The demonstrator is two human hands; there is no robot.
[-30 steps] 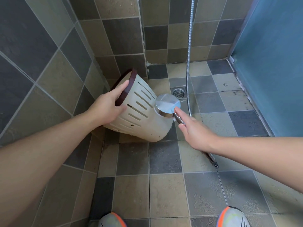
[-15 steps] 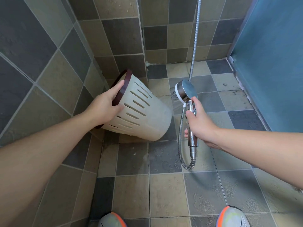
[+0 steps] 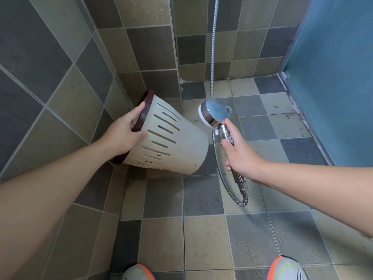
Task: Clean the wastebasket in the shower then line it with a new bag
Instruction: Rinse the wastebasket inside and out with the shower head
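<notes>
Since a second ago my right hand, gripping the showerhead, has lifted it off the bin, tipped by the wall, rim clasped in my left hand; I'd aim spray inside.

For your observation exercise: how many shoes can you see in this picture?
2. One shoe at the bottom edge, left of centre; the other shoe at the bottom edge, further right. Only the toes show; the rest is cut off.
</notes>
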